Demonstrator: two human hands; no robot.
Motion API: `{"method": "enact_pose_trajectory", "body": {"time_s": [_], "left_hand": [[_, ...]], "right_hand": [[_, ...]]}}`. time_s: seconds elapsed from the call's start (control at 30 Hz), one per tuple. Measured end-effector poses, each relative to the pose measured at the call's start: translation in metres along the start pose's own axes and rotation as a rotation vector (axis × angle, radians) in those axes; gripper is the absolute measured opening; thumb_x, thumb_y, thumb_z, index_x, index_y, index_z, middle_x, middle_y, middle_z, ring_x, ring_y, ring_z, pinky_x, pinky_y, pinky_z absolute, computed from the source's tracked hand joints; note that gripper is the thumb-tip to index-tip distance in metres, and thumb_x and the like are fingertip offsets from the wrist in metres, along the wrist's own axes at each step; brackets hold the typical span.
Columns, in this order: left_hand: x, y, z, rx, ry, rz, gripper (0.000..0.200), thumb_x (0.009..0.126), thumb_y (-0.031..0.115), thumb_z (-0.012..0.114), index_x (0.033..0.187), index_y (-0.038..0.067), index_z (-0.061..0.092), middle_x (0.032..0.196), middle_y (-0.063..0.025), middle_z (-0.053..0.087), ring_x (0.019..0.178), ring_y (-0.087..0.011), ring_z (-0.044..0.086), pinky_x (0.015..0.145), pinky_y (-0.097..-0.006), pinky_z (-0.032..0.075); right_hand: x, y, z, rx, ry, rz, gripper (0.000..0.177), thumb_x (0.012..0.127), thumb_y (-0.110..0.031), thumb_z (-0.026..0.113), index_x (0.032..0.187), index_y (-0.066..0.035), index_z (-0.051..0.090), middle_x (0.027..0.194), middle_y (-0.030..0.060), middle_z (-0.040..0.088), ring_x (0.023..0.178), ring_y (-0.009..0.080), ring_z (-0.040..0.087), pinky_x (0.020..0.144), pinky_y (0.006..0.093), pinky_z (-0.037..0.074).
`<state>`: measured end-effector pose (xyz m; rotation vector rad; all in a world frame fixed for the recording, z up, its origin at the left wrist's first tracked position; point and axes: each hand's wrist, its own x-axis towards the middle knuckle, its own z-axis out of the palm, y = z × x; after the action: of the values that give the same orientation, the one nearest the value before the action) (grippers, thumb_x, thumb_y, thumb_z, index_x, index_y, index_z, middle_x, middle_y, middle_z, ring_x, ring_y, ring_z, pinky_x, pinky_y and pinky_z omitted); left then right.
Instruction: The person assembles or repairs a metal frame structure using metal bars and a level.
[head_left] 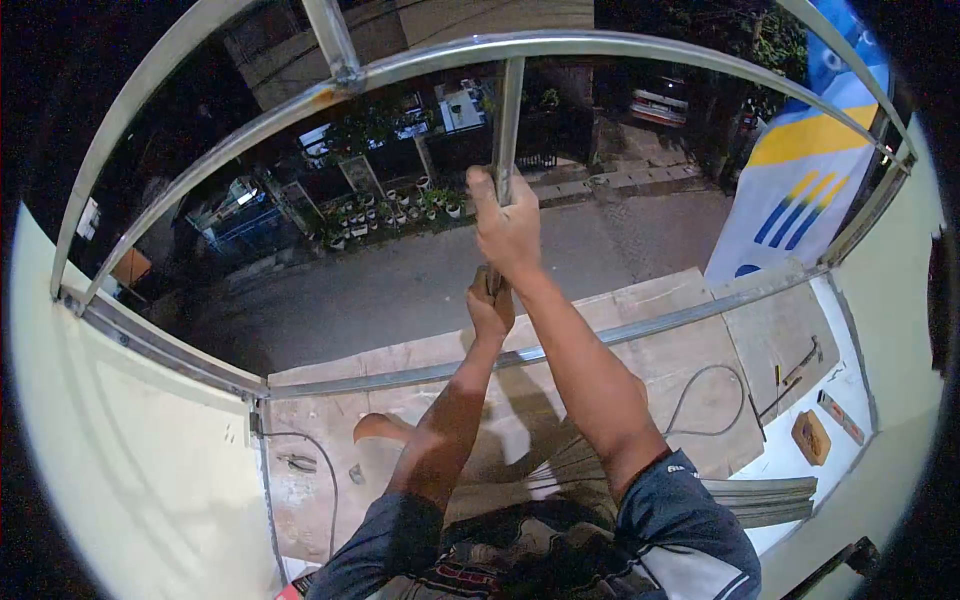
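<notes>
A metal tube stands upright in the middle of the opening, its top end at the frame's upper rail. My right hand is wrapped round the tube, thumb on the left side. Below it, my left hand is closed on the same tube near its lower part. The tube's lower end is hidden behind my left hand and forearm. Nearer to me, the lower metal rail crosses behind both forearms.
Light boards cover the floor. On the right lie a hammer, a brown wooden block and a stack of metal strips. Pliers and a cable are at left. A banner hangs beside the street.
</notes>
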<state>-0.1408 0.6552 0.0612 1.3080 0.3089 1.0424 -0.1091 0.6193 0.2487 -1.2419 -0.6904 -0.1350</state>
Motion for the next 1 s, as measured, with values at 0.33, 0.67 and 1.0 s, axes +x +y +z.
{"method": "enact_pose_trajectory", "body": {"time_s": [0.33, 0.67, 1.0], "left_hand": [[0.016, -0.045, -0.018, -0.325, -0.101, -0.140, 0.009, 0.086, -0.005, 0.061, 0.087, 0.004, 0.057, 0.086, 0.0008, 0.059, 0.081, -0.0093, 0.048, 0.076, -0.0226, 0.040], [-0.006, -0.084, -0.022, 0.448, -0.154, 0.161, 0.024, 0.087, 0.023, 0.063, 0.097, 0.002, 0.060, 0.093, -0.0206, 0.062, 0.086, -0.0347, 0.060, 0.079, -0.0416, 0.047], [-0.012, -0.005, -0.003, 0.546, -0.212, 0.194, 0.031, 0.089, 0.030, 0.061, 0.102, 0.002, 0.062, 0.086, -0.0217, 0.067, 0.086, -0.0433, 0.063, 0.078, -0.0465, 0.048]], "right_hand": [[0.001, 0.006, 0.006, -0.042, 0.068, -0.070, 0.041, 0.093, -0.041, 0.062, 0.078, -0.004, 0.055, 0.062, -0.0035, 0.044, 0.061, 0.0081, 0.039, 0.054, 0.0285, 0.035], [-0.015, 0.004, -0.033, 0.048, 0.198, 0.019, 0.042, 0.092, -0.043, 0.062, 0.078, -0.004, 0.056, 0.061, 0.0002, 0.048, 0.061, 0.0125, 0.045, 0.057, 0.0330, 0.040], [-0.007, 0.004, -0.037, 0.084, 0.128, -0.005, 0.036, 0.093, -0.041, 0.062, 0.077, -0.009, 0.056, 0.066, -0.0065, 0.046, 0.058, 0.0039, 0.041, 0.050, 0.0238, 0.032]]}}
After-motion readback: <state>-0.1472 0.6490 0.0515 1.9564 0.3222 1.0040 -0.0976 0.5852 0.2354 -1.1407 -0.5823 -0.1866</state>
